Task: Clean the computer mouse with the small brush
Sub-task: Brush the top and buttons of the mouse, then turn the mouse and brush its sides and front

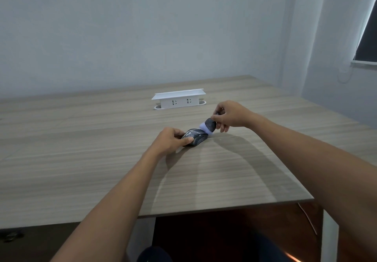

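Note:
A dark grey computer mouse [197, 138] lies on the wooden table [81, 159], near its middle. My left hand [170, 140] grips the mouse's left end, thumb on the near side and fingers over the top. My right hand [229, 115] pinches the dark handle of a small brush [210, 124] with pale lilac bristles. The bristles touch the right, far end of the mouse. The brush tilts up to the right, and my fingers hide most of its handle.
A white pop-up socket box [179, 98] stands on the table behind the hands, close to the wall. The table's front edge [224, 207] runs below my forearms. A window [369, 37] is at the far right.

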`<state>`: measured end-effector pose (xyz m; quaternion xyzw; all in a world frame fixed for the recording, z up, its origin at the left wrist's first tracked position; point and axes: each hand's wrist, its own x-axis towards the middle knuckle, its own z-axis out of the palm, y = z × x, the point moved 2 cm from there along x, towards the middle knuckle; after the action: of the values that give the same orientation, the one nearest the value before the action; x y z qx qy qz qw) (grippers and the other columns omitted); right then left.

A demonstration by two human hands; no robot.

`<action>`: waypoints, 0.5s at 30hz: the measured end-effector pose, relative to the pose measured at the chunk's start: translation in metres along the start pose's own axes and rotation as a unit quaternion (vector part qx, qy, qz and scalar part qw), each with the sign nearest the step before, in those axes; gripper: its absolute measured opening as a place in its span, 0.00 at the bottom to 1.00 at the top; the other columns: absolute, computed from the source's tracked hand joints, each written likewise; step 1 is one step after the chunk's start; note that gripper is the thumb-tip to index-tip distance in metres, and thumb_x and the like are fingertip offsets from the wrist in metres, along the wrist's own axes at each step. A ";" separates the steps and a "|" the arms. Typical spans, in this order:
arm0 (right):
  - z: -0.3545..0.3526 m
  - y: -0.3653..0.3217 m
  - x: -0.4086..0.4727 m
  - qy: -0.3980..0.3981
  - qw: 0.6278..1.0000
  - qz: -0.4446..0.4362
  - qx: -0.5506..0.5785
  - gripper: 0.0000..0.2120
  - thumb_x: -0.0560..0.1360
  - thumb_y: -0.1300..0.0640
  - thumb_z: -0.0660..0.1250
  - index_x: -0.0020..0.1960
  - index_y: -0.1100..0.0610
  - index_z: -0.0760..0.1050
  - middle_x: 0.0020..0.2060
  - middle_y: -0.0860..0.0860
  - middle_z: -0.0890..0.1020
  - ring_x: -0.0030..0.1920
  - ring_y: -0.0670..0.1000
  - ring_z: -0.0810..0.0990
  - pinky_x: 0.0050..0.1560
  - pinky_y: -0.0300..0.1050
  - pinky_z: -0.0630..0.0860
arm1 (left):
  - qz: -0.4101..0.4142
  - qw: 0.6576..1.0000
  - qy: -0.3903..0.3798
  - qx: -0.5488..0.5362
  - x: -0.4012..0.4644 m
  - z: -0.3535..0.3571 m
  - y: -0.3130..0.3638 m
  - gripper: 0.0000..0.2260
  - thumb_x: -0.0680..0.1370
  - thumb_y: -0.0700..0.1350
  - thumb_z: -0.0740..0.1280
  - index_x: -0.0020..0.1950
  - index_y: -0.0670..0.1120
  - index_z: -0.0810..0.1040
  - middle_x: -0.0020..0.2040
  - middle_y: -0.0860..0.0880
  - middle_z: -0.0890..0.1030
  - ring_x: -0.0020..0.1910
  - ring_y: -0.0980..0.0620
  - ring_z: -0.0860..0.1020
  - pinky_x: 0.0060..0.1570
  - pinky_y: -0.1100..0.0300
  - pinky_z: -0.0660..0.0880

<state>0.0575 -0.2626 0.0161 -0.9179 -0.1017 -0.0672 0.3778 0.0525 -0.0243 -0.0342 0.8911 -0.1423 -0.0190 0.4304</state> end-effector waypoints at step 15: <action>0.005 0.016 -0.025 -0.073 0.973 0.086 0.200 0.08 0.76 0.63 0.65 0.42 0.68 0.78 0.38 0.65 0.86 0.34 0.57 0.86 0.35 0.43 0.82 | -0.042 0.999 0.024 0.004 0.008 0.006 0.012 0.17 0.74 0.50 0.79 0.54 0.37 0.88 0.54 0.37 0.87 0.45 0.50 0.78 0.51 0.54 0.75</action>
<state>0.0372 -0.2736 -0.0034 -0.8314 -0.0613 0.0542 0.5496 0.0562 -0.0379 -0.0275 0.8981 -0.0948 -0.0147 0.4293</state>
